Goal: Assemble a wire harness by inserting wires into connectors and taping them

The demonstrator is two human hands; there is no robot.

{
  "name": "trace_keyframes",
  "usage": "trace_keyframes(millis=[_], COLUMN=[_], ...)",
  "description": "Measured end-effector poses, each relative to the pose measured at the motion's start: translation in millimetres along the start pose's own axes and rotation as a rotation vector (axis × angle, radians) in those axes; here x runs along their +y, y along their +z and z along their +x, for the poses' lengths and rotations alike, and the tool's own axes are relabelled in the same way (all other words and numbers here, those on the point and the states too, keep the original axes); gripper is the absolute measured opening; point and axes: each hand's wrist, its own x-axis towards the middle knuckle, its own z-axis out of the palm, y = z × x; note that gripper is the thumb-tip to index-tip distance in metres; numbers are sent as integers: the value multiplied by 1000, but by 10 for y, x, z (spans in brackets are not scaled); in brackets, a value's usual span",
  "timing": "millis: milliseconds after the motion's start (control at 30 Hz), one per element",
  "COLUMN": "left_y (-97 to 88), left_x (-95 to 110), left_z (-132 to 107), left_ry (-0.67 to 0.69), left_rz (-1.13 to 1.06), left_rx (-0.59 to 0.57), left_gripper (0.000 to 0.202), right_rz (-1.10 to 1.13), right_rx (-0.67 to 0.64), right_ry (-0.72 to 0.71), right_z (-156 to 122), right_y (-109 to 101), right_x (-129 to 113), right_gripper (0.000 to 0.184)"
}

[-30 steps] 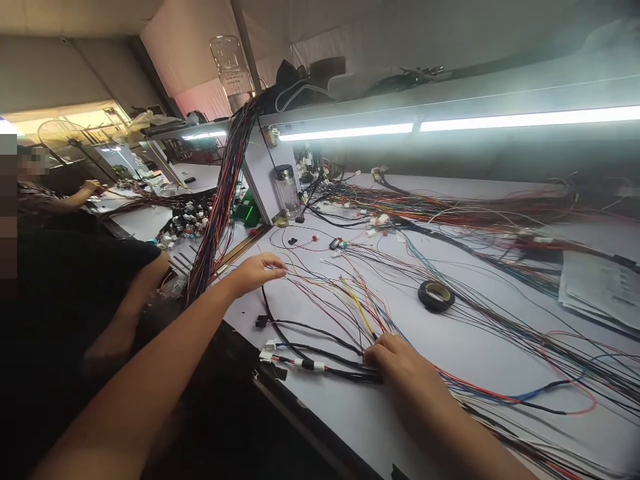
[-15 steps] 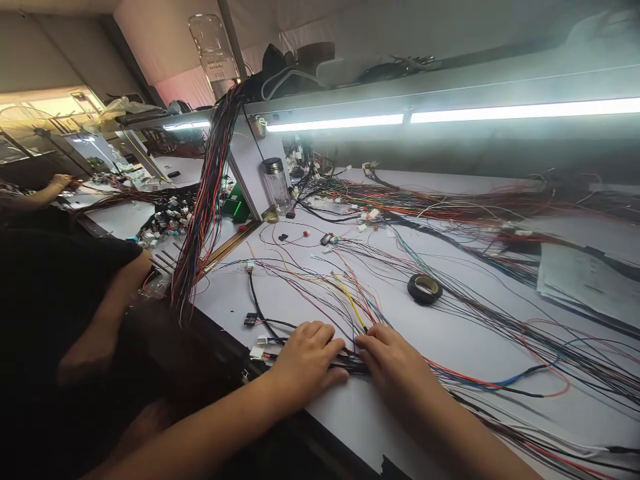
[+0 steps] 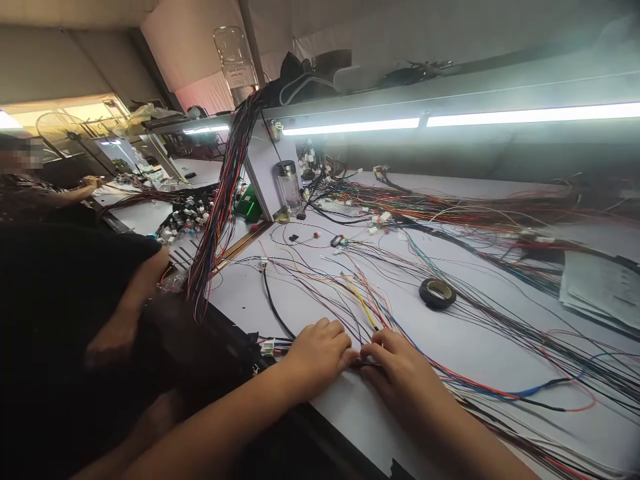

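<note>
The left hand has come in from ten o'clock to join the right hand, both now pinching the black cables at six o'clock, seemingly steadying them

Two hands here, my left hand and my right hand, at the front edge of the desk! One tape roll, one lidded jar by the far-left corner, two lit tubes overhead, and wires too tangled to count!
</note>
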Motion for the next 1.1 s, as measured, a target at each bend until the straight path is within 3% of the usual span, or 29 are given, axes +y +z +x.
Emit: trace_keyframes(millis=[100, 200, 300, 367, 467, 567, 633, 667, 833, 1000, 1100], left_y=[-74, -151, -236, -289, -349, -366, -352, -343, -340, -432, -478], left_x=[-290, -797, -1310, -1533, -1629, -1598, -1638, -1693, -2134, -2328, -2360], left_z=[235, 526, 695, 680, 463, 84, -184, -301, -563, -377, -272], left_ry=[-140, -321, -403, -397, -297, -120, 73, 73, -157, -217, -419], left_rz=[69, 97, 96, 75, 22, -42, -45, -8, 193, 186, 231], left_rx=[-41, -33, -11, -9, -13, -41, -50, -42, 9, -60, -88], left_gripper=[29, 33, 45, 47, 46, 48, 47, 46, 41, 49, 54], right_rz=[-44, -57, -54, -49, -46, -51, -58, -64, -62, -52, -70], right_rx=[-4, -20, -21, -14, 17, 62, 86, 97, 143, 212, 254], right_ry=[-48, -67, -60, -56, -44, -46, -60, -69, -99, -109, -98], right_z=[6, 14, 16, 11, -2, -8, -3, 2, 26, 27, 36], right_y=[-10, -34, -44, -34, 4, 46, 63, 68, 97, 168, 193], right_x=[-5, -16, -18, -10, 13, 32, 37, 39, 60, 92, 93], right_gripper=[17, 16, 18, 18, 17, 17, 17, 17, 16, 16, 17])
